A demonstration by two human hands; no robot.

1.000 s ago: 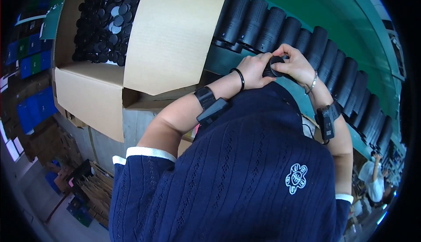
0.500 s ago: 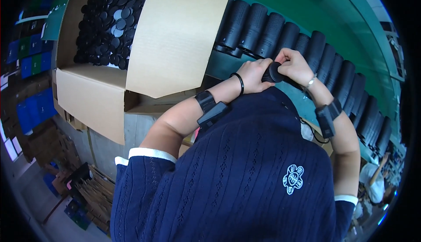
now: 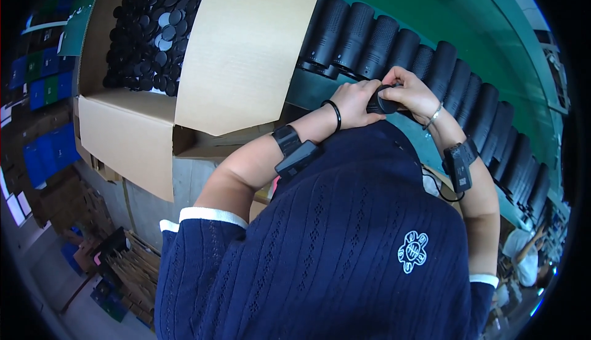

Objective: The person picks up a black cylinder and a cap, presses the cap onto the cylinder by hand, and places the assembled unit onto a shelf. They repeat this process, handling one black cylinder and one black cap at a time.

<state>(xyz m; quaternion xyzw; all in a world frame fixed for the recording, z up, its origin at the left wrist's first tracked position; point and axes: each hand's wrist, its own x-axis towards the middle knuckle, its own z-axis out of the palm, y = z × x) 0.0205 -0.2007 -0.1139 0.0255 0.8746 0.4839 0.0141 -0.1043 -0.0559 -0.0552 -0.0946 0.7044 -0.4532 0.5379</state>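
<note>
A black cylinder (image 3: 383,105) with a flat round end is held in front of my chest, the end tilted up toward me. My left hand (image 3: 353,103) is wrapped round its side. My right hand (image 3: 414,95) is closed at the other side, its thumb across the round end and its fingers bent at the rim. Most of the cylinder's body is hidden by the hands. Just beyond them stand black ribbed and textured cylinders (image 3: 377,45), several in a long row.
At the left, an open cardboard box (image 3: 237,50) contains a heap of small round black discs (image 3: 144,44). The row of cylinders runs along a green surface (image 3: 431,7), curving to the right. Another person (image 3: 526,257) is at the far right. Blue bins (image 3: 52,155) and stacked cardboard are at the far left.
My right thumb has moved left across the cylinder's round end, and the right wrist has turned a little. My left hand keeps its grip nearly unmoved.
</note>
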